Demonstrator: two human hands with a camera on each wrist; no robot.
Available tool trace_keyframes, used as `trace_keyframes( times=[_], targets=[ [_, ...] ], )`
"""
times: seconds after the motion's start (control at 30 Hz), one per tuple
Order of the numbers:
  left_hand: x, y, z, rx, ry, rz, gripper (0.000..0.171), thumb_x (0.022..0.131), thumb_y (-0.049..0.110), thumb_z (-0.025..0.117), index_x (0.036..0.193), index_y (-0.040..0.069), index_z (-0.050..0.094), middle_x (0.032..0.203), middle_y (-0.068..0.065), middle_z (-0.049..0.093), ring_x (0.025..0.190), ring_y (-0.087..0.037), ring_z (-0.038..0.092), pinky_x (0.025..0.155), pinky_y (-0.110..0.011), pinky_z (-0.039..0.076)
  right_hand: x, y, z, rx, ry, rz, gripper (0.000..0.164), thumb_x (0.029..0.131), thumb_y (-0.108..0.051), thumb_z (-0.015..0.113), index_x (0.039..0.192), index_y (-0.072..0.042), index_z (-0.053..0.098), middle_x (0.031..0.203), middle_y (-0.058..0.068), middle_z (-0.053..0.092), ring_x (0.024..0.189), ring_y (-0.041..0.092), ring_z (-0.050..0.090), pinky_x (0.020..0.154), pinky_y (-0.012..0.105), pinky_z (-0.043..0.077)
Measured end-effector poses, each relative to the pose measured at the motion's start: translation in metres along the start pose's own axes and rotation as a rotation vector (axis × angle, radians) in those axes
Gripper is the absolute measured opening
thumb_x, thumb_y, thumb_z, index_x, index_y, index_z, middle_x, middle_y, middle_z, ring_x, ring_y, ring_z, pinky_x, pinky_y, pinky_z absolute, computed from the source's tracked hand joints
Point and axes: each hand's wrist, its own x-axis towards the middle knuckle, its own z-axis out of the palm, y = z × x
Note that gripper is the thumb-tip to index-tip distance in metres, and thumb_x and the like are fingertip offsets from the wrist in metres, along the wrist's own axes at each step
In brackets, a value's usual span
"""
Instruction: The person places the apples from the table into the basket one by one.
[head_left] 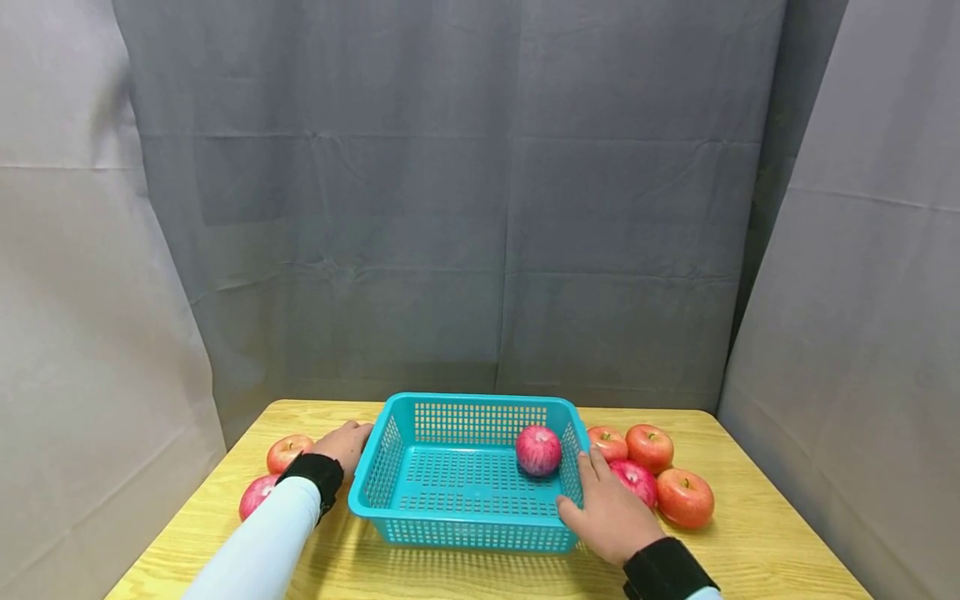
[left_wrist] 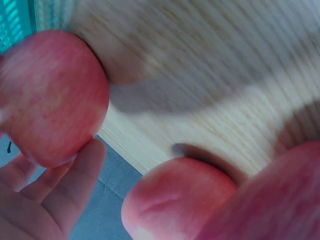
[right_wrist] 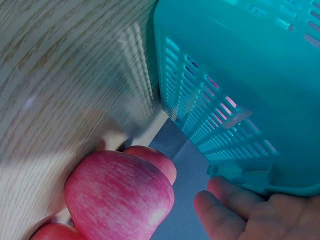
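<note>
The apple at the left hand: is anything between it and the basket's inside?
Yes: the left wall of the turquoise basket stands between the apple at the left hand and the inside. Nothing visible covers the open top.

The table (head_left: 757, 533) has a yellowish wooden top with visible grain, and its two far corners are rounded. In the middle of it there stands a turquoise basket (head_left: 450, 518), whose walls have many small holes. On the right of the basket lie four fruits in one close group: one dark pink apple (head_left: 633, 481) and three orange-red apples (head_left: 685, 497). On the left lie a light red apple (head_left: 288, 452) and, nearer, a pink apple (head_left: 257, 495).
</note>
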Motion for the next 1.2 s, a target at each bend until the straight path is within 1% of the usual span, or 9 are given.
trace_keyframes(
  times=[0.27,0.43,0.57,0.67,0.77,0.87,0.97,1.1,1.2],
  targets=[
    [0.002,-0.009,0.001,0.021,0.001,-0.018,0.037,0.092,0.025,0.071,0.127,0.014,0.067,0.111,-0.013,0.065,0.099,-0.036,0.065,0.088,-0.055,0.053,0.0,-0.001,0.0,-0.002,0.0,-0.004,0.083,0.096,-0.052,0.056,0.154,0.005,0.036,0.162,0.026,0.025,0.14,0.044,0.04,0.102,0.065,0.041],
    [0.003,-0.013,-0.001,0.042,0.024,-0.018,0.044,0.089,0.032,0.073,0.129,0.013,0.067,0.113,-0.014,0.065,0.099,-0.035,0.065,0.087,-0.054,0.053,0.0,-0.001,-0.001,-0.004,-0.003,-0.011,0.085,0.096,-0.053,0.056,0.153,0.006,0.036,0.161,0.027,0.026,0.14,0.046,0.039,0.102,0.066,0.041],
    [-0.001,-0.01,-0.01,0.061,0.027,-0.024,0.045,0.09,0.032,0.072,0.13,0.011,0.066,0.116,-0.016,0.065,0.1,-0.037,0.065,0.087,-0.055,0.053,0.0,-0.002,-0.001,0.0,-0.004,-0.011,0.084,0.096,-0.052,0.056,0.153,0.006,0.036,0.161,0.027,0.025,0.14,0.045,0.039,0.102,0.065,0.041],
    [-0.004,-0.006,-0.019,0.069,0.018,-0.038,0.045,0.09,0.028,0.072,0.13,0.01,0.066,0.116,-0.018,0.065,0.099,-0.038,0.065,0.087,-0.055,0.053,0.0,-0.001,-0.001,0.001,-0.004,-0.009,0.084,0.096,-0.052,0.056,0.153,0.006,0.036,0.162,0.026,0.024,0.14,0.044,0.04,0.103,0.065,0.041],
    [-0.007,-0.003,-0.028,0.07,0.009,-0.052,0.044,0.089,0.023,0.072,0.13,0.009,0.066,0.116,-0.018,0.065,0.097,-0.038,0.065,0.086,-0.055,0.053,0.0,-0.001,0.0,-0.002,-0.003,-0.01,0.084,0.096,-0.052,0.056,0.153,0.006,0.036,0.162,0.026,0.024,0.139,0.044,0.04,0.102,0.065,0.042],
    [-0.008,-0.002,-0.034,0.069,-0.003,-0.064,0.045,0.088,0.022,0.072,0.131,0.01,0.066,0.114,-0.017,0.065,0.094,-0.035,0.065,0.084,-0.055,0.054,0.001,-0.001,0.0,-0.002,0.003,-0.013,0.084,0.096,-0.052,0.056,0.153,0.006,0.036,0.162,0.026,0.025,0.139,0.044,0.041,0.102,0.065,0.042],
    [-0.005,-0.007,-0.033,0.066,0.002,-0.07,0.046,0.087,0.023,0.072,0.131,0.01,0.065,0.114,-0.017,0.064,0.091,-0.034,0.064,0.082,-0.055,0.054,0.001,0.0,0.0,-0.002,0.006,-0.017,0.085,0.097,-0.052,0.056,0.153,0.007,0.034,0.161,0.027,0.025,0.139,0.045,0.041,0.101,0.064,0.043],
    [-0.001,-0.017,-0.029,0.061,0.027,-0.059,0.047,0.085,0.024,0.071,0.13,0.009,0.065,0.114,-0.017,0.064,0.09,-0.035,0.063,0.082,-0.055,0.053,0.001,0.001,0.0,-0.001,0.005,-0.018,0.085,0.097,-0.053,0.055,0.154,0.007,0.034,0.161,0.027,0.024,0.139,0.045,0.041,0.102,0.063,0.043],
    [0.0,-0.02,-0.029,0.062,0.034,-0.056,0.048,0.084,0.025,0.07,0.13,0.009,0.065,0.113,-0.017,0.064,0.089,-0.035,0.063,0.081,-0.055,0.053,0.001,0.001,0.0,-0.001,0.006,-0.014,0.084,0.097,-0.052,0.056,0.153,0.007,0.035,0.162,0.027,0.025,0.137,0.045,0.043,0.101,0.064,0.043]
  ],
)
